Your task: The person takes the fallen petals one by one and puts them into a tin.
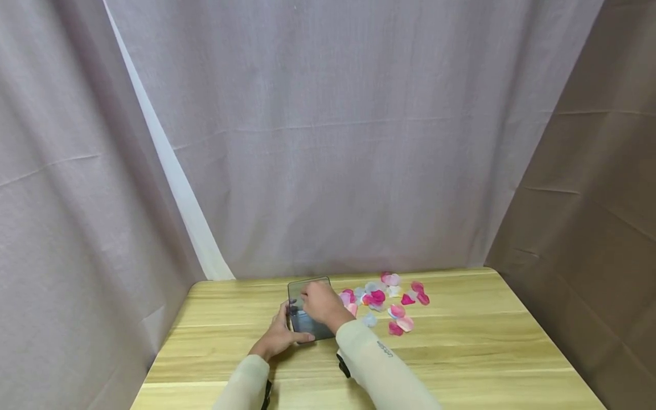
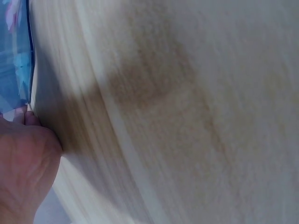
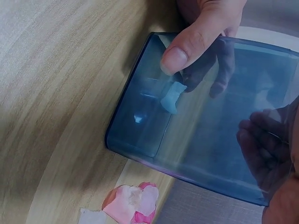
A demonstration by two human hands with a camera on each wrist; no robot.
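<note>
A translucent blue-grey plastic box (image 1: pixel 310 327) stands tilted on the wooden table. My left hand (image 1: pixel 278 339) grips it at its near left side, with the thumb (image 3: pixel 187 46) over the rim in the right wrist view. A pale blue petal (image 3: pixel 173 97) shows through the box wall, and a pink petal (image 2: pixel 12 16) shows in the left wrist view. My right hand (image 1: pixel 323 302) is at the box with bent fingers. Those fingers (image 3: pixel 266 144) look dark through the tinted wall; whether they hold a petal is unclear.
Pink, white and pale blue petals (image 1: pixel 376 296) lie scattered just right of the box, with more petals (image 1: pixel 405 324) nearer the front. Grey curtains (image 1: pixel 353 142) close off the back and left of the table (image 1: pixel 476 341); a brown curtain (image 1: pixel 589 228) stands right.
</note>
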